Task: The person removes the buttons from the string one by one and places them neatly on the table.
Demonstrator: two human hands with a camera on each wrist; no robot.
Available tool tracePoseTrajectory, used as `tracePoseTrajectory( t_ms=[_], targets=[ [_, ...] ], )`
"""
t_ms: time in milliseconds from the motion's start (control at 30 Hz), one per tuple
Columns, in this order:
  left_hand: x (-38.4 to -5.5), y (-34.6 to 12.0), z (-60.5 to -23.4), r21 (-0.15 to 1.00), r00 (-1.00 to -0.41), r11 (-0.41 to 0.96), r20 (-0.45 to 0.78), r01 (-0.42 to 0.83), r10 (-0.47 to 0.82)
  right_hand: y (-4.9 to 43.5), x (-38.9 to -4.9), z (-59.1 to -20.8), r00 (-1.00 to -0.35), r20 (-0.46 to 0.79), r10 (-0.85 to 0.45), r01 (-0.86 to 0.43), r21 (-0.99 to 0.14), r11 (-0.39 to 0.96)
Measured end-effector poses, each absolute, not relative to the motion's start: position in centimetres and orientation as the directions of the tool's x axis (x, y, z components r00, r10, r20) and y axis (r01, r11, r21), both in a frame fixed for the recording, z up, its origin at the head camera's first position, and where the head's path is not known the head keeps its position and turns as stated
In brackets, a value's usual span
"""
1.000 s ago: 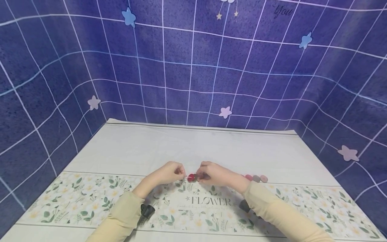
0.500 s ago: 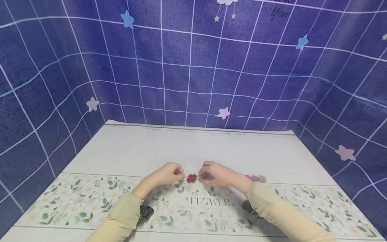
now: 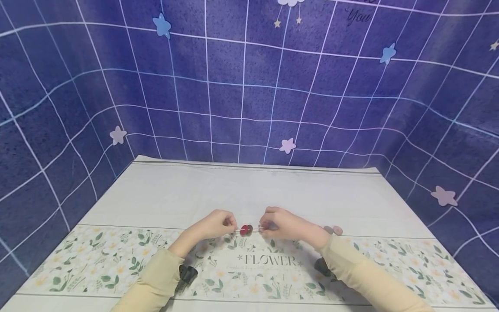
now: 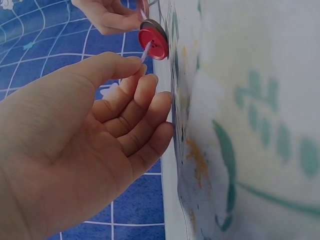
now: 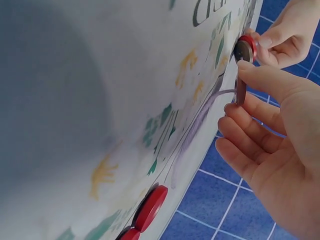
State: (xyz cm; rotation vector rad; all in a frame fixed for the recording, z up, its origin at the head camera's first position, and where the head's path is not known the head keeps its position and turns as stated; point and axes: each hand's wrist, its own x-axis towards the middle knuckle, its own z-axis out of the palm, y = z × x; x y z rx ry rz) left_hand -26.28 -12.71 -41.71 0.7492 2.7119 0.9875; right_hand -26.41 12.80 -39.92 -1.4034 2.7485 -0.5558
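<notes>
My left hand pinches a pale purple cord between thumb and forefinger, its other fingers loosely bent. Close to those fingertips, the cord runs through a red button. A dark button hangs right behind the red one on the same cord. My right hand holds a brownish button edgewise between thumb and forefinger. From that button the cord's tail drapes down onto the cloth in the right wrist view. Cord shows between the right hand and the two threaded buttons.
A grey button and a pink button lie beside my right wrist. Two red buttons, one of them here, show in the right wrist view. A flower-print cloth covers the table; a blue grid curtain stands behind.
My right hand has moved slightly right, away from the red and dark buttons, so more cord shows between. Its arm now hides the red button by the wrist. The left hand barely moves.
</notes>
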Motion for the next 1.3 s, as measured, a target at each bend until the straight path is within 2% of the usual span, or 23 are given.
tracePoseTrajectory(
  t_ms=[1300],
  targets=[
    [-26.1, -12.7, -41.7, 0.639, -0.866, 0.659, 0.024, 0.397, 0.499, 15.0, -26.3, -40.1, -0.629, 0.186, -0.755, -0.765, -0.318, 0.560]
  ],
)
